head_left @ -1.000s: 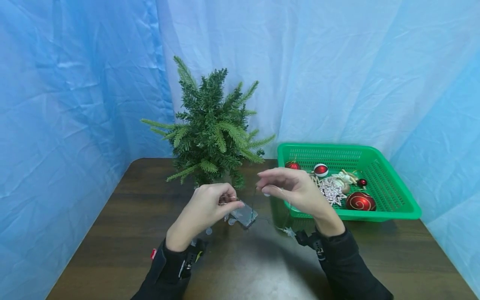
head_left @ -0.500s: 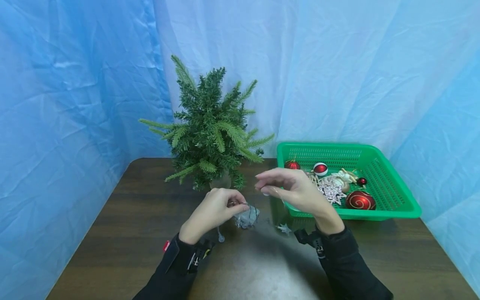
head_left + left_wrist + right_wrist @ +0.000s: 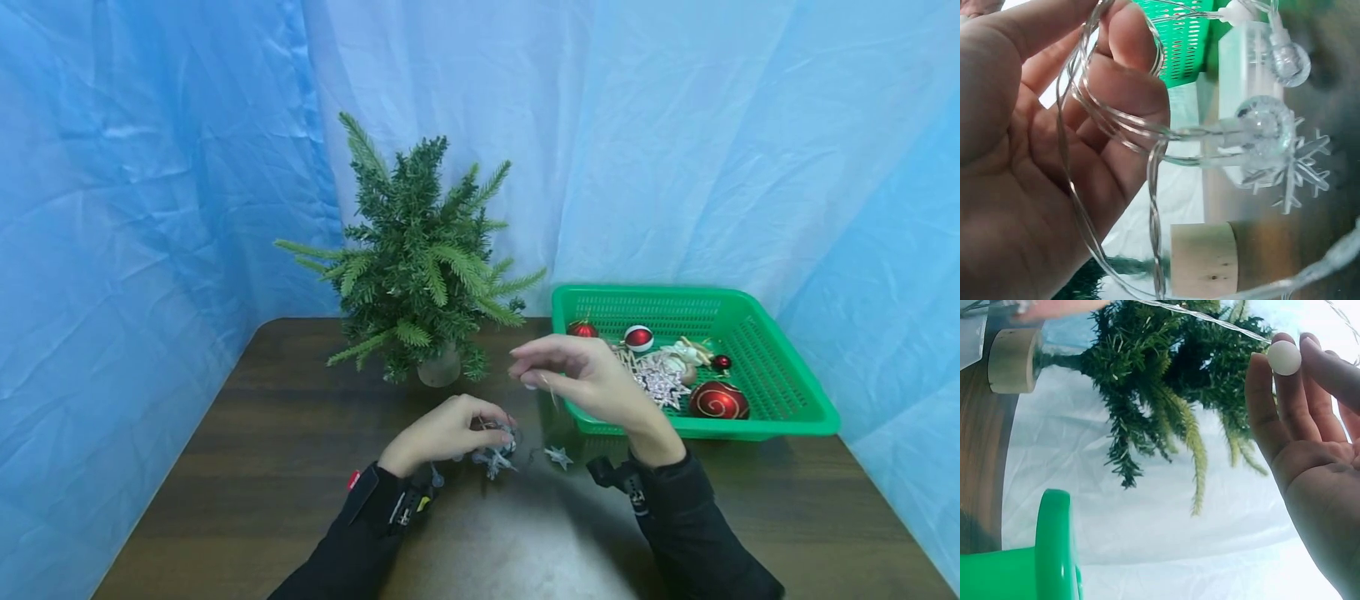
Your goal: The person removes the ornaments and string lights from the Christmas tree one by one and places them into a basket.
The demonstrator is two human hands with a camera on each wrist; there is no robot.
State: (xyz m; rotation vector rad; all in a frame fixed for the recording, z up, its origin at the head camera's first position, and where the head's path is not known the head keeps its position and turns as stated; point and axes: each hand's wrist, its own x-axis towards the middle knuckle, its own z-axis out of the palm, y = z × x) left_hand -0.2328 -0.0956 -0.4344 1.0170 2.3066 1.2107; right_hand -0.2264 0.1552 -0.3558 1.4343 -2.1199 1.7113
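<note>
My left hand (image 3: pixel 450 433) grips a looped bunch of clear-wired string lights (image 3: pixel 1155 225) low over the table. Round clear bulbs and a clear snowflake (image 3: pixel 1297 172) hang from the loops. Behind them in the left wrist view is a translucent box (image 3: pixel 1241 69). Higher and to the right, my right hand (image 3: pixel 581 375) pinches the string by a small white ball (image 3: pixel 1284 358); twisted wire runs from it to the left. A clear star (image 3: pixel 558 457) of the string lies between the hands, near the tabletop.
A small artificial Christmas tree (image 3: pixel 423 258) on a round wooden base (image 3: pixel 1200 259) stands behind my left hand. At the right, a green basket (image 3: pixel 813 412) holds red baubles (image 3: pixel 718 401) and silver snowflake ornaments (image 3: pixel 660 382). Blue curtains (image 3: pixel 637 150) surround the dark table (image 3: pixel 262 500).
My left hand has moved right and toward me, lowering the bunched lights to the table. The right hand keeps nearly the same place and hold. The star has shifted slightly left.
</note>
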